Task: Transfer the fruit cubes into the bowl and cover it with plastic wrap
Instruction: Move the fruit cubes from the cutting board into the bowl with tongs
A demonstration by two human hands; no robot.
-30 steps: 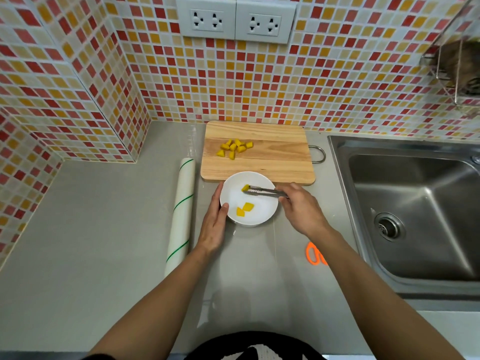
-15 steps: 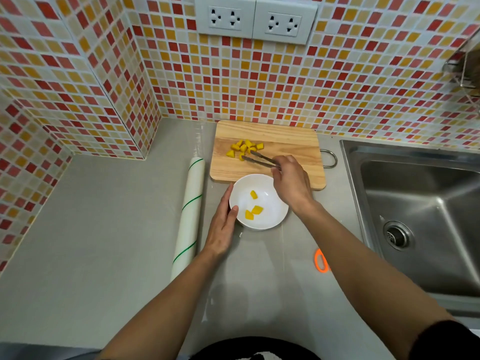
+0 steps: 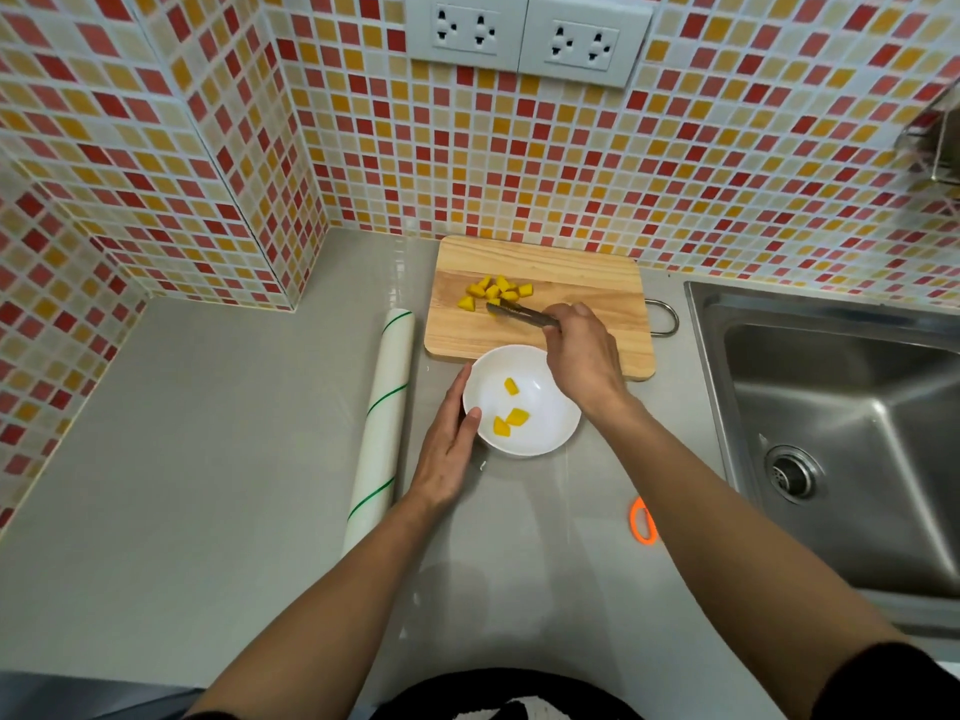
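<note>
On the table, right hand (image 3: 582, 356) grips metal tongs (image 3: 522, 314) at fruit cubes (image 3: 496, 292) on cutting board (image 3: 540, 345); left hand (image 3: 447, 452), fingers extended, steadies white bowl (image 3: 550, 428).

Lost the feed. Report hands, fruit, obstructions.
Right hand holds tongs at the cubes on the board. Left hand steadies the bowl, three cubes in. Nothing in the way.

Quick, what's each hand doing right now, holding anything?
Left hand: open, flat against the side of the white bowl, holding nothing.
Right hand: closed on metal tongs, tips at the fruit cubes.
</note>
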